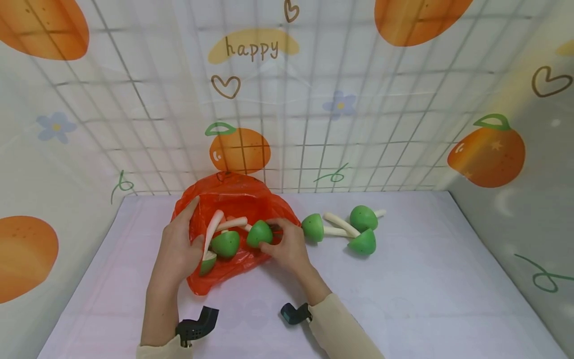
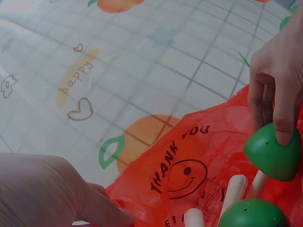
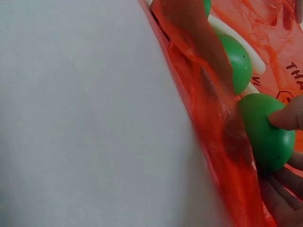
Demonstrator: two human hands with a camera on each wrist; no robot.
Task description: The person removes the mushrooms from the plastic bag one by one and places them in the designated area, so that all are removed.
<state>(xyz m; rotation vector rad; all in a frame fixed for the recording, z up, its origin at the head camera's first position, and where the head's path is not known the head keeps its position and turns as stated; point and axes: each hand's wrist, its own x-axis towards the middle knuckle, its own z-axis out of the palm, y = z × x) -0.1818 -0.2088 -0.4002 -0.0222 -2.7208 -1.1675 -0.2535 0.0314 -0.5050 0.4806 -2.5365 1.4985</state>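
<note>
A red plastic bag (image 1: 242, 199) lies with its mouth wide, a smiley face and "THANK YOU" printed inside. My left hand (image 1: 179, 247) holds its left edge between thumb and fingers. With thumb and fingertips my right hand (image 1: 289, 244) pinches the green cap of a mushroom-shaped toy (image 1: 259, 234) at the bag's right side; in the right wrist view the thumb presses the smooth cap (image 3: 265, 135). Beside it in the bag lie another green-capped toy mushroom (image 1: 225, 244) and one at the left (image 1: 208, 263), its long white stem pointing up.
Right of the bag, three more toy mushrooms lie on the white tabletop (image 1: 426, 289): one with its cap near the bag (image 1: 313, 228), one at the back (image 1: 363, 218) and one in front (image 1: 363, 243). A patterned curtain (image 1: 287, 99) hangs behind the table.
</note>
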